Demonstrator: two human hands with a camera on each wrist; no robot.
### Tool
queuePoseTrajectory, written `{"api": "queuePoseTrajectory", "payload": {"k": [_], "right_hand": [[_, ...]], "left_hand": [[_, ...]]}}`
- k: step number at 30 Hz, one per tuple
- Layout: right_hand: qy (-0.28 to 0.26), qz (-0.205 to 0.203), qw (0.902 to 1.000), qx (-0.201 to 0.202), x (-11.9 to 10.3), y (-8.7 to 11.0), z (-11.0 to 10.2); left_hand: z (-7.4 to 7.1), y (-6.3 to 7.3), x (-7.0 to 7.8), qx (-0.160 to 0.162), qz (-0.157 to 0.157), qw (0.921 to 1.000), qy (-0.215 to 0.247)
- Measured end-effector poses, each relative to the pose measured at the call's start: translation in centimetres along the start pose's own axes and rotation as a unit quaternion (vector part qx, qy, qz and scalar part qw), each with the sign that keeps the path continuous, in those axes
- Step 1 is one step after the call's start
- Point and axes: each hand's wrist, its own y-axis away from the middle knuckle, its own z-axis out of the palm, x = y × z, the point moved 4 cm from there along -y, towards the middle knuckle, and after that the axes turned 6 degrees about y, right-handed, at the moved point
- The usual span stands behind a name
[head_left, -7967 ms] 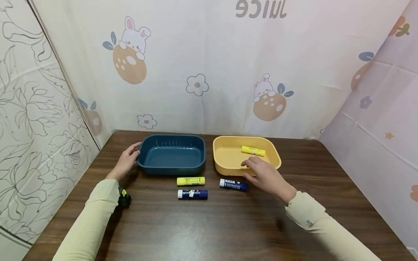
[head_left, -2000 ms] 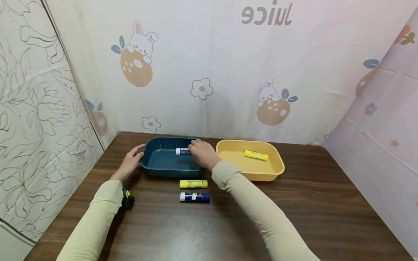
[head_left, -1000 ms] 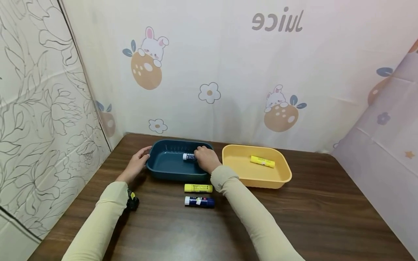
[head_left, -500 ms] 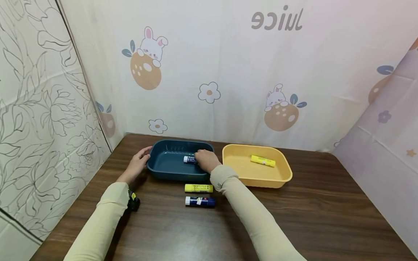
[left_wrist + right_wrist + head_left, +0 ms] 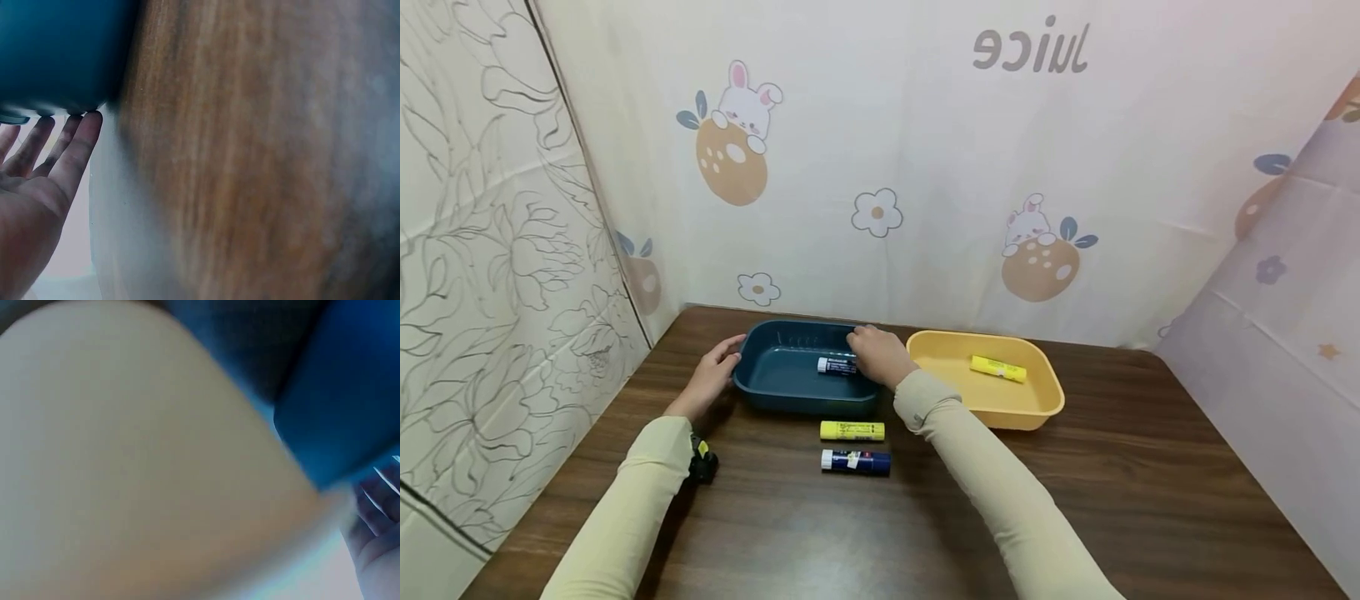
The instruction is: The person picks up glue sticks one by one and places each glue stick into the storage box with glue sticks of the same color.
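My left hand [image 5: 711, 375] touches the left end of the dark blue tray [image 5: 805, 406]. In the left wrist view its straight fingertips [image 5: 94, 119] press on the tray's outer wall. Inside that tray, toward its right side, lies a dark blue glue stick [image 5: 835, 367] with a white cap. My right hand [image 5: 883, 354] is over the tray's right end, beside the glue stick, which it partly hides. The right wrist view shows the fingers [image 5: 375, 515] apart with nothing visible between them.
A yellow tray [image 5: 1048, 404] stands to the right with a yellow glue stick [image 5: 998, 369] in it. In front of the blue tray, a yellow glue stick [image 5: 852, 431] and a dark blue one [image 5: 856, 462] lie on the wooden table [image 5: 775, 525]. A patterned curtain hangs behind.
The dark blue glue stick that lay before the yellow tray is now inside the blue tray. My right hand has just let go of it and lifted slightly. The left hand stays put.
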Motion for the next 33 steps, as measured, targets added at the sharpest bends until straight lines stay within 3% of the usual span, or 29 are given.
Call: {"api": "queuePoseTrajectory", "payload": {"k": [8,16,23,33], "right_hand": [[-0.015,-0.016,0.9979,0.061,0.9,1.6,-2.5],[-0.053,-0.063,0.9936,0.077,-0.3,4.6,-3.6],[-0.052,-0.102,0.9853,0.127,-1.5,7.1,-4.0],[-0.085,-0.114,0.9825,0.120,-2.7,11.0,-3.5]], "left_hand": [[-0.3,0.1,0.3,0.005,-0.001,1.0000,-0.008],[-0.6,0.4,0.1,0.001,-0.004,0.9999,-0.015],[-0.4,0.3,0.1,0.004,-0.010,0.9997,-0.020],[-0.1,0.1,0.5,0.000,-0.012,0.9996,-0.025]]}}
